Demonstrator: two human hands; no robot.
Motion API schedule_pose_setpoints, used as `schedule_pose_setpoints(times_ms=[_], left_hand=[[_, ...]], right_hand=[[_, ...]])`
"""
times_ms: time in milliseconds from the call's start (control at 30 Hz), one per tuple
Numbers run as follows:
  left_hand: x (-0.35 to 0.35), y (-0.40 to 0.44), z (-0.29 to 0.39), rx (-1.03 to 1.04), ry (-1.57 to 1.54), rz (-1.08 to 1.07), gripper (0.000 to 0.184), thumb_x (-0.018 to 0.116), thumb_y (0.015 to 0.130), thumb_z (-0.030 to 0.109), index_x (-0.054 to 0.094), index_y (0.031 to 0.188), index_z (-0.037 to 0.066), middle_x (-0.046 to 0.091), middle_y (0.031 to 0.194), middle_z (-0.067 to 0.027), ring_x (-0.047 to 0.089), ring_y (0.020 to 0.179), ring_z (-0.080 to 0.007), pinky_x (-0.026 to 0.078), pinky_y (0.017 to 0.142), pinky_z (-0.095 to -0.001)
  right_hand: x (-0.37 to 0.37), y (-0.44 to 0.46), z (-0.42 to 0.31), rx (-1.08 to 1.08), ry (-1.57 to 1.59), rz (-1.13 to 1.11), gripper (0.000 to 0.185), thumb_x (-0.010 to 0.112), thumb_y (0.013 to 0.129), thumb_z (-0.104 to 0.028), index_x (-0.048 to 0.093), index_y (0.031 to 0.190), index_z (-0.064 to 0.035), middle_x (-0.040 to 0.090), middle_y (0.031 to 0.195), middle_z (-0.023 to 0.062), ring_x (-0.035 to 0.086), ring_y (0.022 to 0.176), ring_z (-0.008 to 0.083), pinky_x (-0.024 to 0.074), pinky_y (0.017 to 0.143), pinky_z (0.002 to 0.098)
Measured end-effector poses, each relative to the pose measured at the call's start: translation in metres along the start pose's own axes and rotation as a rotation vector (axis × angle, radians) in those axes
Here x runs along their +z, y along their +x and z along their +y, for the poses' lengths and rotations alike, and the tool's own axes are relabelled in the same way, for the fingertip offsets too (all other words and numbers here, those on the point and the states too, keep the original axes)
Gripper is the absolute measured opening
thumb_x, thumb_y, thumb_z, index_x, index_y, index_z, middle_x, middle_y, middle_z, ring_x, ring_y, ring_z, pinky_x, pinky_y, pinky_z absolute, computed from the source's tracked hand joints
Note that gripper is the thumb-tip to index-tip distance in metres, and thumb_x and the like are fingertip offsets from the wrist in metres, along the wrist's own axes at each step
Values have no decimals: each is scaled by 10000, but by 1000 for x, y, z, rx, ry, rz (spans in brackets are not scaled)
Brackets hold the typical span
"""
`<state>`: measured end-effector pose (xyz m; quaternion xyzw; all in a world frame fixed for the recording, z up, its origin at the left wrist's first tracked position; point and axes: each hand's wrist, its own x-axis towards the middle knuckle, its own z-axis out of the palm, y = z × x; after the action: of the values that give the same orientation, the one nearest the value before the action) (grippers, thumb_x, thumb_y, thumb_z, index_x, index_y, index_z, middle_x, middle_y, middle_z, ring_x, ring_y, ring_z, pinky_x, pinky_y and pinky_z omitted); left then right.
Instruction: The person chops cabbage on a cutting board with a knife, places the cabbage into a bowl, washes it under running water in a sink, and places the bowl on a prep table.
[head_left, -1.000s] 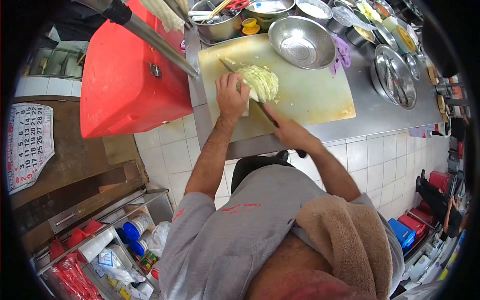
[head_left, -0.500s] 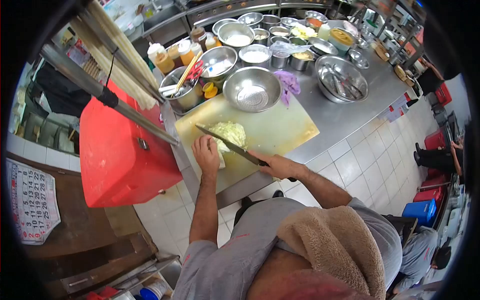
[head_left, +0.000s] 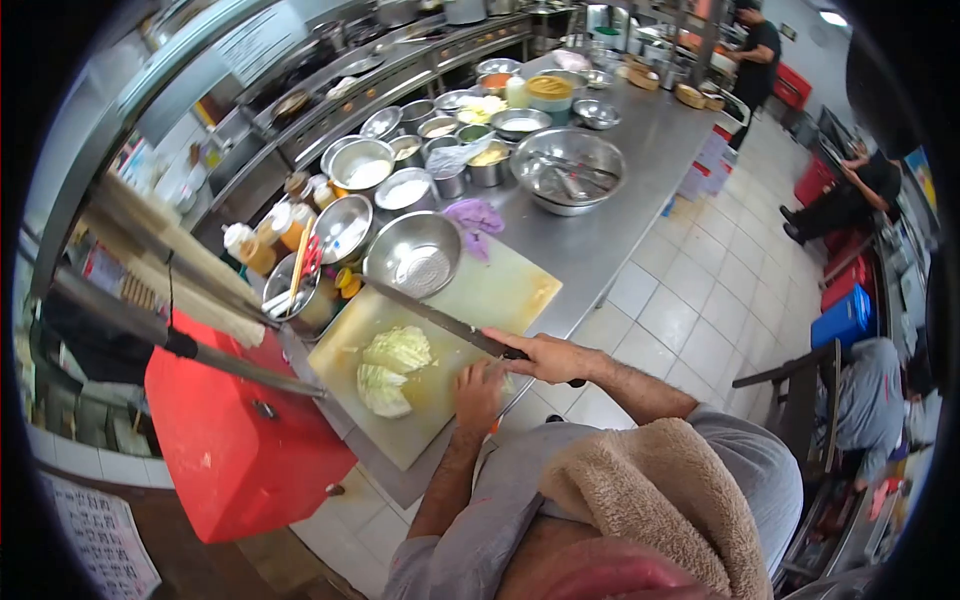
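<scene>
My right hand (head_left: 545, 357) grips the handle of a long knife (head_left: 440, 318). The blade points up and left over the cutting board (head_left: 500, 290), its tip near the perforated steel bowl (head_left: 413, 250). Close below the knife, at the board's near edge, is my left hand (head_left: 480, 392), its fingers bent and blurred; whether it holds anything is hidden. Shredded cabbage (head_left: 398, 349) lies in a mound on the board's left part, and a paler cabbage piece (head_left: 383, 391) sits against it on the near side.
A purple cloth (head_left: 474, 222) and a large steel bowl with utensils (head_left: 568, 165) lie beyond the board. A container of tools (head_left: 300, 290) stands left, above a red cooler (head_left: 240, 440). People stand and sit at the right; a chair (head_left: 800, 390) is behind my right arm.
The view has swung right and upward. My left hand has left the cabbage and moved right, near the knife handle. The knife has lifted off the cabbage, which now shows as two portions.
</scene>
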<state>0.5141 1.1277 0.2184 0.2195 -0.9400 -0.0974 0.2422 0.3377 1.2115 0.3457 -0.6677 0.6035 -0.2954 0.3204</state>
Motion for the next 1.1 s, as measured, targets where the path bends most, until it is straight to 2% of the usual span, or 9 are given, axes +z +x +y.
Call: schedule_pose_setpoints(times_ms=[133,200,300,633,700,733,833,1000,1100], left_hand=[[15,-3,-14,32,98,-16,260,576,784,150,630,1038,155,526,1098,-39,483,997,-254,406,798,-415],[10,-1,-13,58,102,-47,269,575,778,151,629,1042,158,525,1096,-35,479,1006,-249,402,797,-416],[6,-6,-14,115,129,-95,286,577,766,150,623,1048,158,522,1100,-31,476,1013,-243,391,796,-421],[-1,-8,-10,137,107,-185,240,579,810,215,568,1030,119,467,1162,-79,416,1093,-275,327,866,-442],[-3,-4,-9,138,92,-180,219,582,811,219,576,1002,113,465,1164,-83,414,1096,-275,328,867,-443],[-5,-3,-7,135,76,-171,200,585,811,223,583,974,107,464,1166,-87,412,1099,-276,328,869,-445],[-16,5,-3,38,17,-176,177,589,810,205,603,945,92,463,1165,-96,413,1096,-283,317,883,-460],[-65,43,-28,-175,111,-49,229,610,800,230,623,974,82,455,1202,-111,391,1135,-310,284,920,-498],[-69,46,-41,-260,233,-40,290,645,784,267,621,1013,91,455,1210,-108,395,1133,-313,287,921,-499]], right_hand=[[-9,-13,-8,66,29,-35,660,516,938,-239,122,1459,-332,621,923,184,620,743,283,491,734,404],[-17,-17,-17,215,86,-97,653,506,923,-165,147,1460,-259,543,1234,184,576,1052,332,454,907,399],[-20,-23,-24,296,140,-96,662,511,923,-168,137,1461,-263,557,1210,188,594,1013,325,464,886,398],[-9,-21,-9,338,135,-106,671,499,930,-171,112,1464,-289,620,1029,224,611,664,268,497,722,396],[-5,-21,-4,241,112,-44,675,501,943,-191,97,1463,-341,518,587,65,485,464,127,468,505,307],[-5,-21,-6,244,116,-50,675,501,943,-191,97,1463,-341,518,587,65,485,464,127,468,505,307],[-18,-18,-25,365,159,-129,675,505,924,-157,119,1463,-282,604,1120,195,628,743,279,497,764,383],[-28,-13,-36,299,171,-91,668,508,921,-141,128,1461,-242,490,1307,182,491,1187,337,388,1012,394],[-24,-9,-36,281,172,-61,661,507,928,-161,122,1462,-228,478,1314,194,493,1176,349,397,996,395]])
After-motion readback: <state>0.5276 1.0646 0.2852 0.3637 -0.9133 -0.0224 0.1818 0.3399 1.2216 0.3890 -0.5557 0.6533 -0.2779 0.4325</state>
